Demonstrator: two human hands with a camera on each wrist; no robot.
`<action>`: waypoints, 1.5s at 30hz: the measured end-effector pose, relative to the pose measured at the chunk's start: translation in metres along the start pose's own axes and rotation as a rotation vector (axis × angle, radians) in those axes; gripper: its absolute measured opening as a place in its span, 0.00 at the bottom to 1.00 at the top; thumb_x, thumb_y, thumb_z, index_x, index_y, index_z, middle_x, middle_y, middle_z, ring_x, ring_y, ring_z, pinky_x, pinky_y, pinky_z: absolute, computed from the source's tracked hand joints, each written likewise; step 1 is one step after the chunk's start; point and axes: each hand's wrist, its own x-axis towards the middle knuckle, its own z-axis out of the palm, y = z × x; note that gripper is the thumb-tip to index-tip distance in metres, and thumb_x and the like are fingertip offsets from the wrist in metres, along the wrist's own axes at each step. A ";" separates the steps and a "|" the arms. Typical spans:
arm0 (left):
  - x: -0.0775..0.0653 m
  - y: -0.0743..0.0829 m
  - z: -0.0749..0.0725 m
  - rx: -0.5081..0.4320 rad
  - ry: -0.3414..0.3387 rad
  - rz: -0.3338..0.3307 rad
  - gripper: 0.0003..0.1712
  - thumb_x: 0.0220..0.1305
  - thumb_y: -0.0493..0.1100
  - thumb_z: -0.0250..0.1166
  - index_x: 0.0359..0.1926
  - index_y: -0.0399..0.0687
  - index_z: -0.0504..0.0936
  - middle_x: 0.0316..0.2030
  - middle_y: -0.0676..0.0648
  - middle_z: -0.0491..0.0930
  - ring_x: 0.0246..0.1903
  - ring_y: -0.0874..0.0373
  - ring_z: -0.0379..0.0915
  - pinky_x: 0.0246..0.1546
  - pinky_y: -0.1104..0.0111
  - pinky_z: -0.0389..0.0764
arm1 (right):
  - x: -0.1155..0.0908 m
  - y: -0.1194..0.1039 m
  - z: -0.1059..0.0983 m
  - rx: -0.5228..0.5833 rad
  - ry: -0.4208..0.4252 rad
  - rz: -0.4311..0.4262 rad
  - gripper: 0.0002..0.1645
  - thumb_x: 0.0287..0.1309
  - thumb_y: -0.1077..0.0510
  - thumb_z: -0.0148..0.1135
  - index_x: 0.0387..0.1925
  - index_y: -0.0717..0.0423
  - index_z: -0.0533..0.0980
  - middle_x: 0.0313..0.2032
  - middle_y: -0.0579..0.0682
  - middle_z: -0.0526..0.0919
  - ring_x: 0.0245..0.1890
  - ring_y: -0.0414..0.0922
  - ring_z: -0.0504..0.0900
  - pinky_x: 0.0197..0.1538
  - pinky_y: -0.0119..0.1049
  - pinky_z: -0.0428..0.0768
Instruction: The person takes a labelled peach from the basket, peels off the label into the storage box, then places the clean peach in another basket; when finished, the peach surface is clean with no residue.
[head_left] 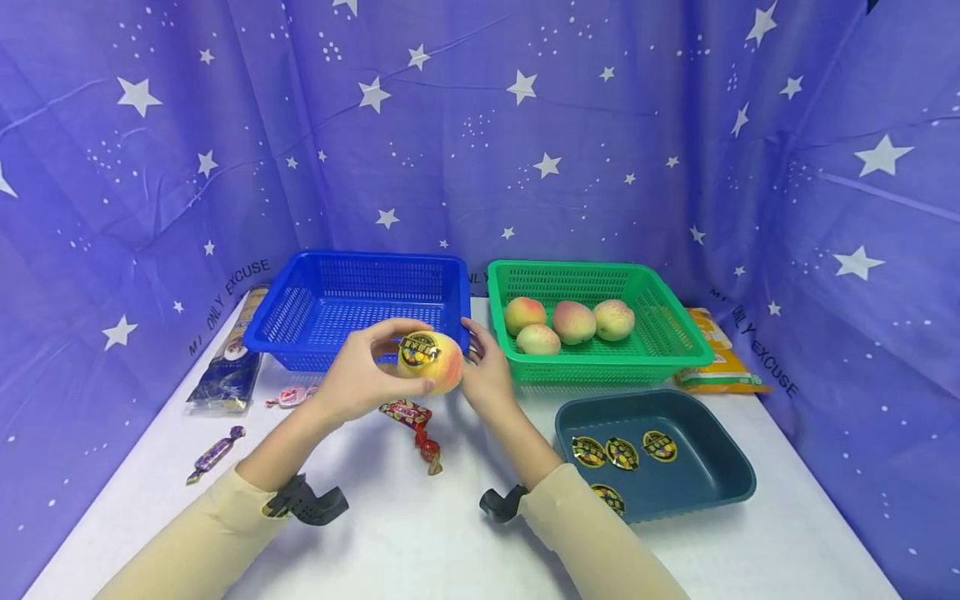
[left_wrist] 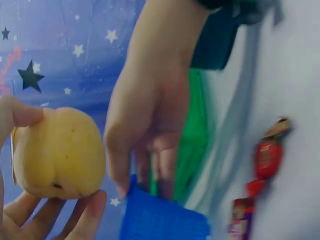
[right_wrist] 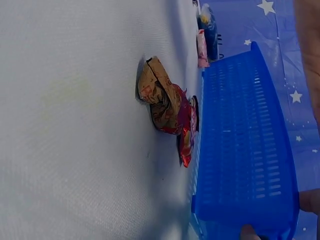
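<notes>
My left hand (head_left: 366, 373) grips a yellow-and-red peach (head_left: 447, 367) in front of the blue basket (head_left: 279, 354). A round black-and-gold sticker (head_left: 418, 348) sits on the peach's upper side. In the left wrist view the peach (left_wrist: 65, 155) shows its bare yellow side, held between thumb and fingers. Just right of the peach is my right hand (head_left: 489, 375), fingers loosely extended beside the blue basket's right end; whether they touch the basket is unclear. Several peaches (head_left: 574, 322) lie in the green basket (head_left: 600, 367). Several similar stickers (head_left: 622, 453) are in the dark teal tray (head_left: 697, 492).
Red-wrapped candies (head_left: 406, 412) lie below my hands. A pink candy (head_left: 291, 396) and a purple candy (head_left: 215, 454) are farther left, near a dark packaged bag (head_left: 231, 367). An orange package (head_left: 723, 367) stands beyond the green basket's right end. A starry purple curtain (head_left: 480, 167) surrounds the white table.
</notes>
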 end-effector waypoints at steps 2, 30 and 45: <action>-0.013 -0.006 0.005 -0.019 -0.039 0.021 0.41 0.51 0.40 0.87 0.68 0.51 0.85 0.63 0.46 0.87 0.57 0.48 0.86 0.55 0.62 0.93 | 0.000 0.000 0.000 0.001 -0.009 0.008 0.40 0.74 0.61 0.69 0.82 0.54 0.69 0.78 0.65 0.75 0.77 0.63 0.78 0.79 0.54 0.78; -0.076 -0.048 0.049 -0.065 -0.638 0.130 0.45 0.43 0.34 0.86 0.64 0.66 0.84 0.58 0.59 0.87 0.61 0.62 0.83 0.64 0.65 0.89 | -0.002 0.000 -0.003 0.008 -0.019 0.035 0.41 0.73 0.56 0.72 0.83 0.49 0.69 0.78 0.59 0.76 0.76 0.59 0.80 0.74 0.49 0.84; -0.078 -0.056 0.057 -0.079 -0.647 0.105 0.44 0.45 0.35 0.86 0.65 0.66 0.84 0.58 0.59 0.87 0.63 0.62 0.83 0.69 0.66 0.85 | -0.019 -0.013 -0.020 -0.100 -0.105 0.053 0.41 0.78 0.53 0.68 0.85 0.41 0.65 0.80 0.63 0.73 0.74 0.64 0.80 0.70 0.57 0.86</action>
